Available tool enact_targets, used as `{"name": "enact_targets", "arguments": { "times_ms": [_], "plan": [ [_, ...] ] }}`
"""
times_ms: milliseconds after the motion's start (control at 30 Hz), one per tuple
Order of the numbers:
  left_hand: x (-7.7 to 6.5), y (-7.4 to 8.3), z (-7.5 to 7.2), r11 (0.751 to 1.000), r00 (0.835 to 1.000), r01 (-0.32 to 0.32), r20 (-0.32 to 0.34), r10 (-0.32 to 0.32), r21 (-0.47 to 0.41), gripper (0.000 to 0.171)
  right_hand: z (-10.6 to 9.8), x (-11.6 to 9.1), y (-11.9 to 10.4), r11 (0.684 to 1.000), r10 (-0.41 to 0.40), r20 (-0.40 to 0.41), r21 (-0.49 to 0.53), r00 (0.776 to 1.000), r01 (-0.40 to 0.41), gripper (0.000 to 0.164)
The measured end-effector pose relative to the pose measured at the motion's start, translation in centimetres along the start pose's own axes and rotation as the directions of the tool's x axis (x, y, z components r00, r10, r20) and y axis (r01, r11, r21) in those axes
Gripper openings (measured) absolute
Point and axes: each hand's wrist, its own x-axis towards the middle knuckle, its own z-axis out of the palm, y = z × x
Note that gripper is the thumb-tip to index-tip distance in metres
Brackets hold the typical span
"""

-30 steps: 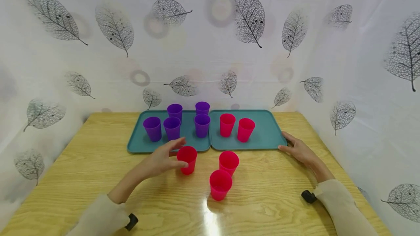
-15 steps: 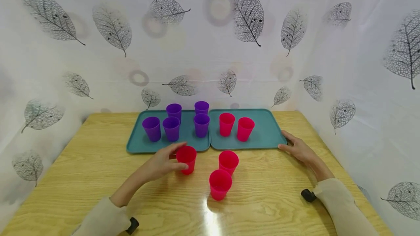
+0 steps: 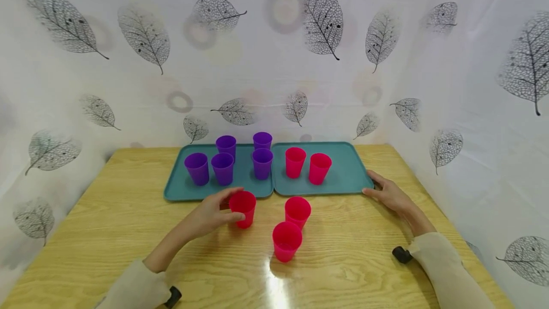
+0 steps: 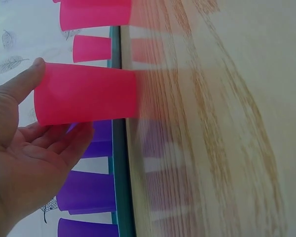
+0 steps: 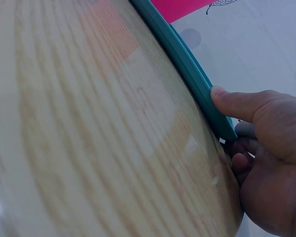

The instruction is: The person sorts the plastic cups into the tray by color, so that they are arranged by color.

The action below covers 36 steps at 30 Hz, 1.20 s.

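My left hand (image 3: 210, 214) has its thumb and fingers around the upper part of a red cup (image 3: 245, 212), which stands upright on the table before the left tray. In the left wrist view, the thumb lies along one side of that cup (image 4: 86, 94) near its rim, fingers on the opposite side. At the far right, my right hand (image 3: 392, 198) grips the near right corner of the right teal tray (image 3: 345, 168). The right wrist view shows the thumb on the tray's edge (image 5: 187, 64) and the other fingers curled at its corner, partly hidden.
Several purple cups (image 3: 223, 169) stand on the left teal tray (image 3: 176, 190). Two red cups, one (image 3: 294, 163) beside the other (image 3: 319, 169), are on the right tray. Two more, a farther (image 3: 298, 211) and a nearer one (image 3: 286, 244), stand on the wooden table (image 3: 351, 252).
My left fingers have come down and closed in around the red cup, which stays in its place. My right hand keeps its hold on the tray corner. The head view has shifted slightly.
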Motion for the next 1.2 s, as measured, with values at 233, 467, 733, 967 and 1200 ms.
{"name": "enact_targets", "arguments": {
  "times_ms": [233, 467, 733, 967, 1200],
  "plan": [
    [0.2, 0.2, 0.2, 1.0, 1.0, -0.015, -0.004, 0.015, 0.015, 0.069, -0.1, 0.0, 0.2, 1.0, -0.005, -0.002, -0.011, 1.0, 0.005, 0.082],
    [0.3, 0.8, 0.0, 0.999, 1.0, -0.01, -0.022, 0.011, 0.04, 0.069, -0.1, 0.1, 0.3, 1.0, -0.006, 0.008, -0.008, 1.0, 0.006, 0.084],
    [1.5, 1.9, -0.3, 0.996, 0.997, -0.066, -0.037, 0.068, 0.051, 0.066, -0.1, 0.3, 0.5, 1.0, -0.01, 0.01, -0.003, 1.0, 0.01, 0.084],
    [2.9, 3.8, -0.5, 0.995, 0.994, -0.097, -0.041, 0.099, 0.035, 0.068, -0.1, 0.2, 0.7, 1.0, -0.005, 0.0, -0.018, 1.0, 0.005, 0.082],
    [4.3, 6.0, -1.0, 0.992, 0.992, -0.11, -0.05, 0.113, 0.063, 0.069, -0.2, 0.1, 0.3, 1.0, -0.005, 0.004, -0.022, 1.0, 0.005, 0.083]
  ]
}}
